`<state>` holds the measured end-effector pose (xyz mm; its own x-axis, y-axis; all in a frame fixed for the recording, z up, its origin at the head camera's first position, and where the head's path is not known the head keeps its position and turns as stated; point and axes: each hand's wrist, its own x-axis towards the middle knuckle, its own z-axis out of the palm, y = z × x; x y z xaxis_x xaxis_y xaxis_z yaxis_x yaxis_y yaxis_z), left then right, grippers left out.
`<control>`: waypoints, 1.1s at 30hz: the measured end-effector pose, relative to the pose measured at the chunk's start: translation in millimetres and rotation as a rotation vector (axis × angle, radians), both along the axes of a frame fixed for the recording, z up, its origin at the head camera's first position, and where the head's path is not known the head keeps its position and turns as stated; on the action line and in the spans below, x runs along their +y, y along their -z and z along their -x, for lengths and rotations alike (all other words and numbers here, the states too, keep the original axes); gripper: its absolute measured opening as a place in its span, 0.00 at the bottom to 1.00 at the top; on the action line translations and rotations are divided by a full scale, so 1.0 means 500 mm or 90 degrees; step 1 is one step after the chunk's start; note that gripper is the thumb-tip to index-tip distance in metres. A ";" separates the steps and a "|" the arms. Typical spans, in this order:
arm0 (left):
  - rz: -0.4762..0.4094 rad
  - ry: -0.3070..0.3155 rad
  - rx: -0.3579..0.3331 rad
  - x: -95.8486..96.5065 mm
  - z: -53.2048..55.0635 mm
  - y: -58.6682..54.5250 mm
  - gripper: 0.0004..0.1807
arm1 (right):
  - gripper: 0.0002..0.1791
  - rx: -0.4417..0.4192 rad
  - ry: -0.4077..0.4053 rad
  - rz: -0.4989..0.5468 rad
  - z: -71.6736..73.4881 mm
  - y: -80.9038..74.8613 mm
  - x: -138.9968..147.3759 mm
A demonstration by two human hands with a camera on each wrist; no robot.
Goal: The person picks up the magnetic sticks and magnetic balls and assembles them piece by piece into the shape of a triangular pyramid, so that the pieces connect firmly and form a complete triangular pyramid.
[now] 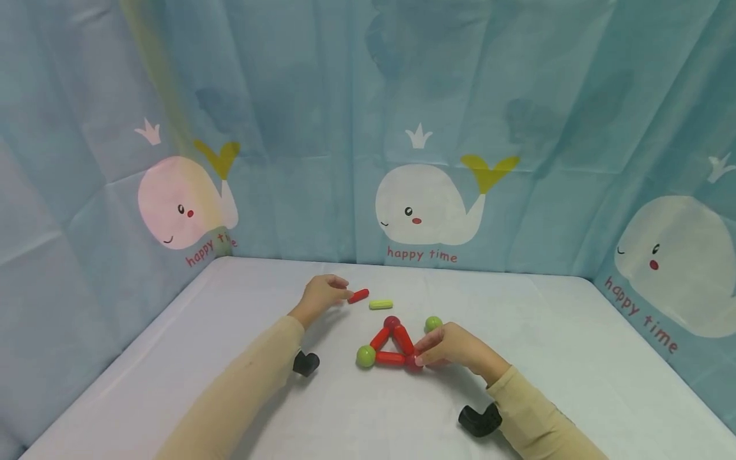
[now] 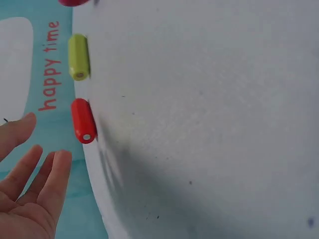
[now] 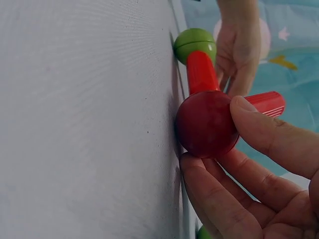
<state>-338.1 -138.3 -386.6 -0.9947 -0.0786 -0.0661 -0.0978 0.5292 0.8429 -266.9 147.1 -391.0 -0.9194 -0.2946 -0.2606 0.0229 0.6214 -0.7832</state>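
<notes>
On the white table lies a triangle of red rods (image 1: pixel 390 358) joined by balls: a green ball (image 1: pixel 365 356) at its left corner, a dark red ball (image 1: pixel 392 323) at the far one. My right hand (image 1: pixel 457 348) pinches the other dark red ball (image 3: pixel 207 124), at the near right corner, between thumb and fingers. Beside a loose red rod (image 2: pixel 83 121), my left hand (image 1: pixel 325 295) has its fingers spread and apart from it in the left wrist view. A loose yellow-green rod (image 1: pixel 381 305) lies just right of that red rod.
Beyond my right hand sits a loose green ball (image 1: pixel 434 324). Black curved pieces (image 1: pixel 480 420) show at both wrists. A blue curtain (image 1: pixel 310 211) printed with whales stands behind and at the sides of the table (image 1: pixel 322 415).
</notes>
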 end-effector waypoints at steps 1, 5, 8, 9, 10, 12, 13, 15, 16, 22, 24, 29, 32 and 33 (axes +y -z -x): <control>0.009 -0.004 0.000 0.003 0.005 0.002 0.22 | 0.13 0.000 -0.001 0.001 0.000 0.000 0.000; 0.019 -0.005 -0.009 0.013 0.020 0.011 0.21 | 0.14 -0.003 -0.007 0.006 0.002 0.000 0.001; 0.030 -0.012 -0.030 0.019 0.029 0.015 0.21 | 0.14 -0.008 -0.015 0.011 0.003 0.001 0.001; 0.037 -0.017 -0.036 0.021 0.033 0.015 0.21 | 0.14 -0.009 -0.018 0.012 0.003 0.002 0.001; 0.041 -0.022 -0.042 0.023 0.036 0.015 0.20 | 0.14 -0.011 -0.021 0.014 0.003 0.002 0.001; 0.054 -0.027 -0.052 0.027 0.044 0.016 0.19 | 0.14 -0.012 -0.024 0.014 0.004 0.003 0.002; 0.058 -0.024 -0.054 0.029 0.048 0.017 0.19 | 0.14 -0.012 -0.023 0.012 0.004 0.003 0.003; 0.062 -0.020 -0.057 0.033 0.057 0.019 0.18 | 0.14 -0.007 -0.017 0.007 0.005 0.004 0.004; 0.066 -0.017 -0.057 0.033 0.061 0.020 0.18 | 0.14 -0.007 -0.016 0.007 0.005 0.004 0.004; 0.107 -0.017 -0.068 0.031 0.073 0.022 0.14 | 0.15 -0.019 -0.018 0.018 0.003 0.008 0.002; 0.115 -0.007 -0.072 0.030 0.074 0.020 0.13 | 0.15 -0.016 -0.009 0.010 0.001 0.006 0.002; 0.141 0.027 -0.075 0.022 0.069 0.018 0.12 | 0.15 -0.013 0.005 0.001 0.000 0.001 0.005; 0.162 0.044 -0.076 0.012 0.057 0.022 0.13 | 0.14 -0.014 -0.004 0.005 0.002 0.000 0.006; 0.172 0.051 -0.072 0.008 0.053 0.024 0.13 | 0.14 -0.013 -0.009 0.006 0.004 0.000 0.006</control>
<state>-364.8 -134.2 -398.4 -0.9860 -0.0300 -0.1638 -0.1317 0.7424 0.6569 -268.7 149.9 -391.0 -0.9096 -0.3102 -0.2763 0.0300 0.6144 -0.7884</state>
